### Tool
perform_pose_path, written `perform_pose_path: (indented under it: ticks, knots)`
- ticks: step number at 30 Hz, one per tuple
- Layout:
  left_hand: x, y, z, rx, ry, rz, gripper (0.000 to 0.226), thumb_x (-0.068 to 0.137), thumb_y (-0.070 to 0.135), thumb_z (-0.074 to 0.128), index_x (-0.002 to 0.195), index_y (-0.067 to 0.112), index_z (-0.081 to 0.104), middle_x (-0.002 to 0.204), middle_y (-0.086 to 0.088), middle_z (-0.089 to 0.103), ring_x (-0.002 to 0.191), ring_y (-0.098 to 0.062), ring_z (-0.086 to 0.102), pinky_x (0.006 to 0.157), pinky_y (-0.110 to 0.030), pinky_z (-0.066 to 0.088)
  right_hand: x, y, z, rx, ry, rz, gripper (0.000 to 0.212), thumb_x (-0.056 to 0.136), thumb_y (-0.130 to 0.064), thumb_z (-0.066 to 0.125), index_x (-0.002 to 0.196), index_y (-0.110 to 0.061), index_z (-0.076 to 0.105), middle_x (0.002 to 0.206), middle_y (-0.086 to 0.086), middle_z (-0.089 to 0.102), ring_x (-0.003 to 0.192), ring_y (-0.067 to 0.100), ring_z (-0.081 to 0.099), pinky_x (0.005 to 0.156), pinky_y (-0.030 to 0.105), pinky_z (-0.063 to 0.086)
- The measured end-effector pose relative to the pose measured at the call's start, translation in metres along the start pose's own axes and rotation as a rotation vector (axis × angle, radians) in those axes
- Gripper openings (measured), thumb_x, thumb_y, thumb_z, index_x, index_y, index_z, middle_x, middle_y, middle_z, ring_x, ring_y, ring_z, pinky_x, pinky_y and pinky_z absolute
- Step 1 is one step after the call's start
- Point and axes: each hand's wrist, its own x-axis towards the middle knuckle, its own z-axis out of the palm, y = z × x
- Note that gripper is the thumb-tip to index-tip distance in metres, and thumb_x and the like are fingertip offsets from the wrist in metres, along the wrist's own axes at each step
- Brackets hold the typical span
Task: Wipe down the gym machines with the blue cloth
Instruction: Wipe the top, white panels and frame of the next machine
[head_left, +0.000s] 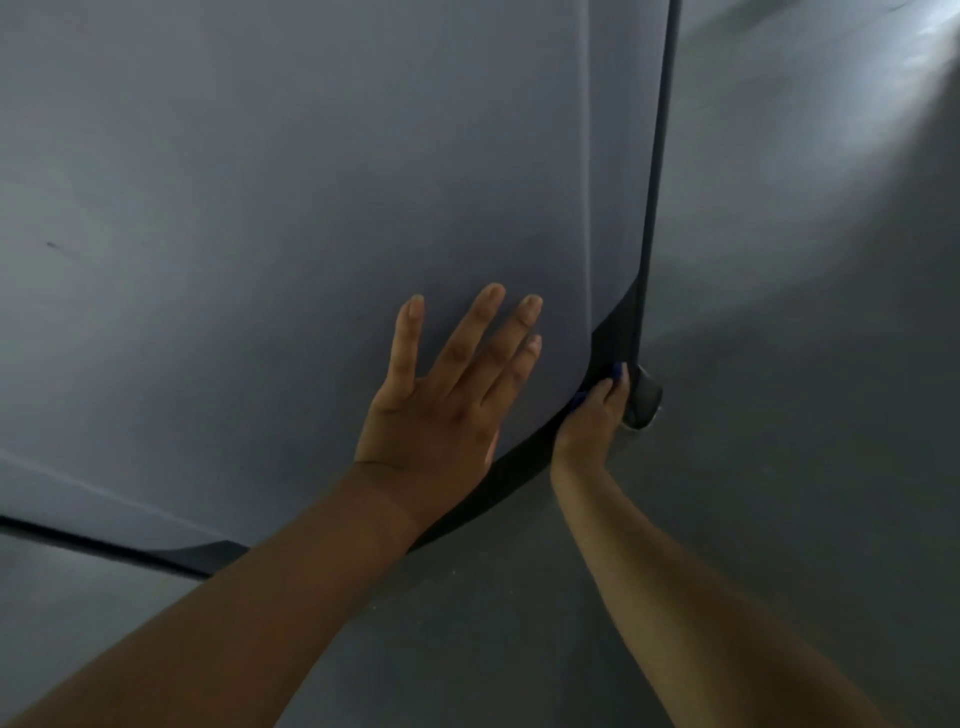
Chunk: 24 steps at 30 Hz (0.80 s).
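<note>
A large grey-blue machine panel (260, 234) fills most of the view, edged with a black trim (615, 327) that curves round its lower right corner. My left hand (441, 410) lies flat on the panel near that corner, fingers straight and spread. My right hand (589, 421) is curled against the black trim at the corner. Only small bits of the blue cloth (617, 371) show between its fingers; the rest of the cloth is hidden in the hand.
A short shiny metal foot or knob (647, 402) sticks out just right of my right hand. Dark grey floor (805, 467) spreads to the right and below the panel, with a bright patch of light at the upper right.
</note>
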Motion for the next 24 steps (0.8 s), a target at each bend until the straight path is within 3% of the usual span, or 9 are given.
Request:
perform_pose_path:
  ticks: [1,3,5,8,11,14,18,20,24]
  knots:
    - [-0.001,-0.001,0.000,0.004,-0.005,0.005,0.085,0.105,0.043,0.055,0.176,0.019,0.014,0.184,-0.008,-0.006,0.169,-0.035,-0.002,0.123,-0.074,-0.022,-0.022,0.008,0.002,0.002,-0.031,-0.030,0.046,0.111,-0.053,0.034,0.157,-0.058,0.039,0.164,-0.018,0.043,0.141,0.004,0.052,0.122,0.046,0.045]
    - [-0.003,-0.003,0.000,0.017,-0.008,0.013,0.086,0.105,0.044,0.055,0.176,0.018,0.013,0.184,-0.008,-0.007,0.169,-0.035,-0.002,0.124,-0.072,-0.021,-0.047,0.019,0.004,0.022,-0.087,-0.099,0.045,0.107,-0.061,0.035,0.151,-0.071,0.036,0.172,-0.024,0.029,0.157,0.006,0.036,0.129,0.047,0.036]
    - [-0.006,-0.002,0.001,0.006,-0.017,0.017,0.086,0.105,0.043,0.056,0.176,0.018,0.014,0.184,-0.007,-0.007,0.170,-0.034,-0.003,0.126,-0.070,-0.020,-0.029,0.007,0.001,0.009,-0.077,-0.133,0.045,0.105,-0.063,0.036,0.149,-0.074,0.038,0.172,-0.024,0.030,0.158,0.002,0.031,0.132,0.047,0.030]
    - [-0.016,-0.003,0.002,-0.041,-0.041,0.035,0.084,0.103,0.037,0.057,0.175,0.018,0.018,0.184,-0.007,-0.005,0.170,-0.032,-0.002,0.129,-0.066,-0.017,0.005,-0.015,0.007,0.003,-0.034,-0.134,0.047,0.113,-0.050,0.035,0.159,-0.052,0.042,0.172,-0.019,0.035,0.156,-0.001,0.033,0.133,0.044,0.027]
    - [-0.025,-0.006,0.006,-0.054,-0.030,0.051,0.084,0.103,0.036,0.058,0.175,0.017,0.020,0.184,-0.007,-0.002,0.170,-0.031,0.000,0.132,-0.061,-0.012,-0.043,-0.007,0.016,0.007,-0.051,-0.165,0.039,0.111,-0.058,0.031,0.146,-0.075,0.038,0.174,-0.020,0.029,0.161,0.006,0.028,0.133,0.048,0.026]
    - [-0.031,-0.008,0.004,-0.073,-0.006,0.031,0.081,0.103,0.034,0.056,0.174,0.017,0.022,0.184,-0.005,0.002,0.170,-0.028,0.004,0.134,-0.058,-0.009,-0.071,0.013,0.011,0.062,-0.147,-0.119,0.044,0.103,-0.073,0.037,0.147,-0.080,0.033,0.172,-0.021,0.034,0.160,0.032,0.036,0.124,0.067,0.037]
    - [-0.049,-0.009,0.005,-0.113,-0.009,0.027,0.076,0.103,0.029,0.057,0.173,0.018,0.030,0.184,-0.004,0.008,0.170,-0.027,0.009,0.135,-0.057,-0.004,-0.031,-0.018,0.012,-0.053,-0.058,-0.177,0.046,0.109,-0.061,0.034,0.155,-0.064,0.039,0.171,-0.025,0.034,0.157,0.001,0.033,0.132,0.047,0.029]
    - [-0.056,-0.014,0.007,-0.121,0.007,0.033,0.077,0.102,0.028,0.059,0.173,0.018,0.029,0.184,-0.004,0.009,0.169,-0.026,0.011,0.136,-0.055,-0.004,-0.048,-0.017,0.013,-0.009,-0.032,-0.184,0.049,0.111,-0.058,0.031,0.160,-0.056,0.036,0.174,-0.023,0.028,0.159,-0.001,0.028,0.134,0.045,0.025]
    - [-0.063,-0.020,0.005,-0.106,-0.011,0.040,0.083,0.102,0.031,0.062,0.174,0.017,0.023,0.184,-0.004,0.007,0.170,-0.024,0.009,0.136,-0.051,-0.005,-0.112,0.024,0.011,0.034,-0.204,-0.053,0.059,0.100,-0.084,0.038,0.155,-0.076,0.020,0.177,-0.023,0.018,0.165,0.026,0.025,0.129,0.063,0.030]
